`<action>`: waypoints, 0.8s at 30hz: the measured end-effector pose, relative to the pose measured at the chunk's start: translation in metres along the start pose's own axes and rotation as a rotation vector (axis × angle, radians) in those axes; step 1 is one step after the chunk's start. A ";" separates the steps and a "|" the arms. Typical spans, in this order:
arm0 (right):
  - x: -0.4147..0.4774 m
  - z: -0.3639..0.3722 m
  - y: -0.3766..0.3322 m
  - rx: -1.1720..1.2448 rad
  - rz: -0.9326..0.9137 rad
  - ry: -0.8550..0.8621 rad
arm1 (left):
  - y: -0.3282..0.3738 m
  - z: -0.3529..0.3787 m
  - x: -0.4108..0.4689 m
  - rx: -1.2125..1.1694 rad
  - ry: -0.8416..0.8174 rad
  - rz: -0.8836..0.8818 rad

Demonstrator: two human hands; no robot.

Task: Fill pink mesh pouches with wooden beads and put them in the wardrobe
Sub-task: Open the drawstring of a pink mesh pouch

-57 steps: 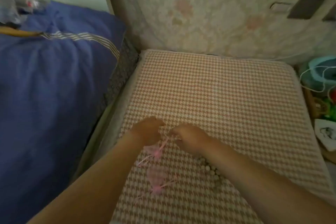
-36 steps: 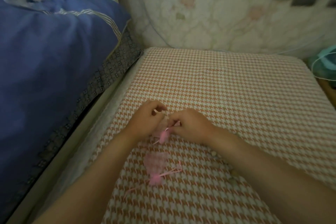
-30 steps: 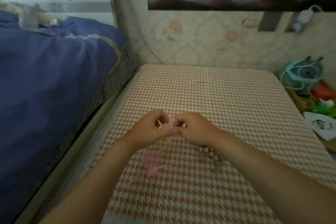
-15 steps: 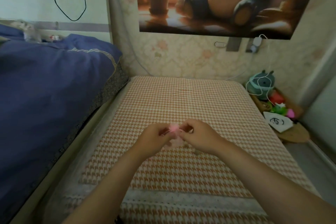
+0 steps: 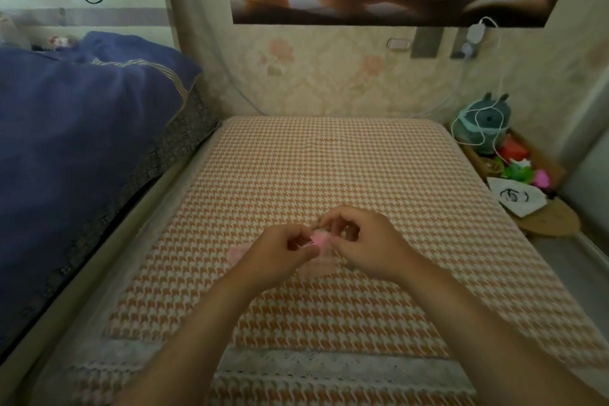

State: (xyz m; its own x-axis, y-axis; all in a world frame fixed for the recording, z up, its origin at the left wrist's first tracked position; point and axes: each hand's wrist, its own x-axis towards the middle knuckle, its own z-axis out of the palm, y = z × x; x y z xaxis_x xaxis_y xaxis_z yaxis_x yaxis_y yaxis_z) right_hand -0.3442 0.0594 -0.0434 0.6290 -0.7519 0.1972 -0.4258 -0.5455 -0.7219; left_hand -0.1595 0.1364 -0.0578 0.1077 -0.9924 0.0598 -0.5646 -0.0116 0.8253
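Head view: my left hand point(image 5: 283, 252) and right hand point(image 5: 365, 241) both pinch one pink mesh pouch point(image 5: 321, 238) above the houndstooth mattress point(image 5: 329, 168); another pouch point(image 5: 238, 253) lies beside them.

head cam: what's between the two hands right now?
In the head view, a pink mesh pouch sits pinched between the left hand and right hand, above the checked cushion. Beads aren't discernible.
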 end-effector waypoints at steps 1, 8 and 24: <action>0.003 0.000 0.001 -0.001 0.007 -0.014 | 0.000 0.001 0.003 0.016 -0.003 0.005; 0.012 -0.005 0.016 -0.001 0.064 0.053 | 0.008 0.005 0.020 -0.014 0.023 -0.008; 0.017 0.014 -0.004 -0.292 -0.096 0.065 | 0.017 -0.018 0.018 -0.406 0.025 -0.338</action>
State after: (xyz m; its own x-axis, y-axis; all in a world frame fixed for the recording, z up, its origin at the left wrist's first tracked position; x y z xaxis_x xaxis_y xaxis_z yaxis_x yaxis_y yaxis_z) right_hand -0.3229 0.0540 -0.0462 0.6365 -0.7088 0.3042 -0.5412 -0.6914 -0.4785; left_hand -0.1521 0.1202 -0.0326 0.2515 -0.9381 -0.2382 -0.1327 -0.2772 0.9516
